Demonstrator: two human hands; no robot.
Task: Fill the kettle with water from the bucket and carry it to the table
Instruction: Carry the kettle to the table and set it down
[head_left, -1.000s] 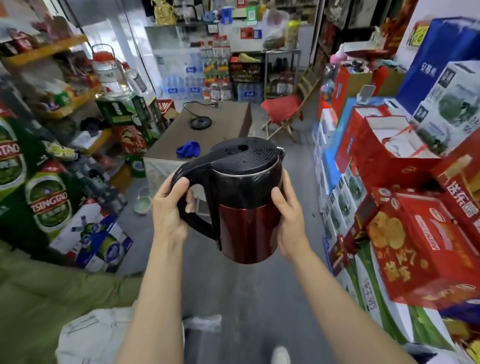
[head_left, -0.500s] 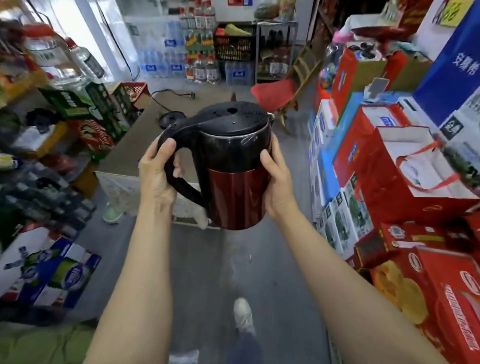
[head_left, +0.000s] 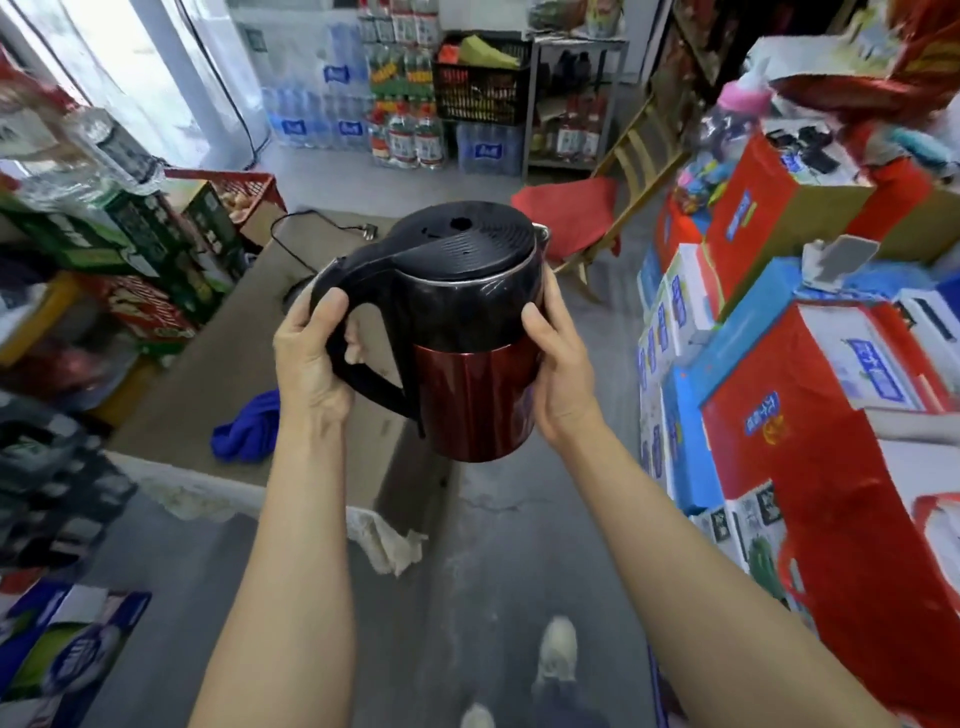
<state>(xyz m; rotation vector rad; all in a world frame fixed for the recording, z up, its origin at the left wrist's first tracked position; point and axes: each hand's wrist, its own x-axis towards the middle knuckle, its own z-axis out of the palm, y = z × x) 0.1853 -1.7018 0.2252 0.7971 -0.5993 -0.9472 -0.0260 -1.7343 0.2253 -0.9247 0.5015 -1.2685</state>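
Observation:
A red kettle (head_left: 475, 405) with a black top, black handle and closed lid hangs in the air in front of me, upright. My left hand (head_left: 311, 358) is wrapped around its handle. My right hand (head_left: 558, 374) presses flat against its right side. Just beyond and below the kettle lies the brown table (head_left: 208, 374). The kettle's round black base is mostly hidden behind the kettle, and its cord (head_left: 311, 228) trails across the far end of the table. No bucket is in view.
A blue cloth (head_left: 247, 428) lies on the table's near part. Stacked red and blue boxes (head_left: 810, 395) line the right side. Green crates and bottles (head_left: 130, 234) crowd the left. A wooden chair with a red cushion (head_left: 582, 218) stands past the table. Grey floor (head_left: 493, 545) runs between.
I have walked forward with the kettle held in both hands; the table is much closer now and the kettle hangs near its front right corner.

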